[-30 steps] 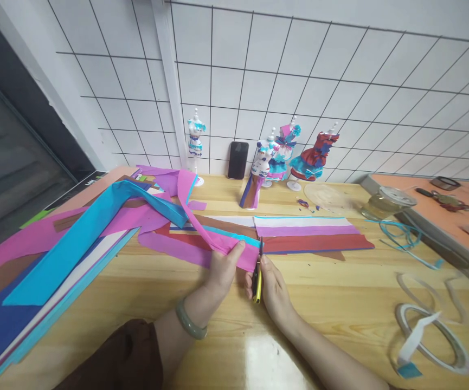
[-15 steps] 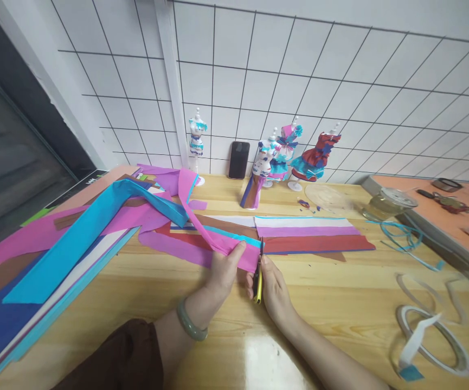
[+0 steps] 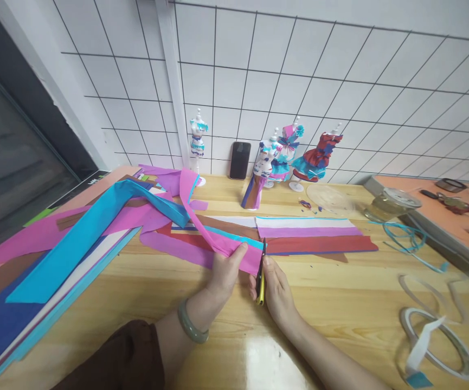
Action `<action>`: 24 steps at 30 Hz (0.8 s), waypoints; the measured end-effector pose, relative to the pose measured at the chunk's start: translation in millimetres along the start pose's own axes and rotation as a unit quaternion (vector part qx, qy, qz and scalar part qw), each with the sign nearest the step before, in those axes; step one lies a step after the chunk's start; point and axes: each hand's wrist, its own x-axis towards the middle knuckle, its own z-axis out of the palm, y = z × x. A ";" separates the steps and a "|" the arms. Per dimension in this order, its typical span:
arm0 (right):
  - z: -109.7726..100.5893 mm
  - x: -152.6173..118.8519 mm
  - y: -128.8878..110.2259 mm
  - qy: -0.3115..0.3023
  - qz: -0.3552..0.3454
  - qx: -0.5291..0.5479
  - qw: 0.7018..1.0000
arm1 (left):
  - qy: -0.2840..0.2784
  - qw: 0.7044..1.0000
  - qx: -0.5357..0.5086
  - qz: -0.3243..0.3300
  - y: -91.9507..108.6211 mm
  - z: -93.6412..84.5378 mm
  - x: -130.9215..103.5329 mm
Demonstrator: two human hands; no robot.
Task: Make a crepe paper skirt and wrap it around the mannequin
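My left hand (image 3: 225, 272), a green bangle on its wrist, pinches a pink strip (image 3: 248, 259) with a light blue strip (image 3: 234, 237) along its far edge. In my right hand (image 3: 275, 284) are scissors (image 3: 261, 279) with black and yellow handles. Their blades stand upright at the right end of the pink strip. Just beyond them lie a red strip (image 3: 319, 245) and a white and purple strip (image 3: 307, 225). A folded blue strip (image 3: 96, 216) rests on other coloured strips at the left.
Small dressed mannequins (image 3: 317, 157) and a black phone (image 3: 239, 160) stand by the tiled wall. At the right are a glass jar (image 3: 392, 205), blue cord (image 3: 405, 238) and a white tape roll (image 3: 441, 346). An orange surface (image 3: 462, 197) lies beyond.
The whole view has shifted slightly, with objects a little farther right in the picture. Both hands keep nearly the same hold on the strip and the scissors.
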 end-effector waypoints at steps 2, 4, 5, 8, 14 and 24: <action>-0.7 0.3 -0.3 0.000 -0.001 0.003 1.000 | -0.003 1.000 -0.001 -0.001 1.2 -0.3 -0.2; -2.3 2.7 -0.2 0.006 -0.002 0.019 1.000 | -0.010 1.000 -0.009 -0.009 2.4 -1.3 -0.1; -3.7 4.8 0.1 0.015 0.003 0.046 0.999 | -0.010 1.000 -0.011 -0.018 3.0 -2.1 -0.2; -10.5 12.8 2.1 0.057 0.040 0.174 0.982 | -0.009 0.997 -0.006 -0.071 4.9 -4.5 -1.2; -27.0 14.2 2.8 0.054 0.093 0.137 0.985 | -0.108 0.981 -0.043 -0.154 13.1 -4.1 -6.4; -27.5 4.2 -7.0 0.008 0.036 -0.056 0.998 | -0.117 0.971 -0.086 -0.191 16.8 -9.4 4.7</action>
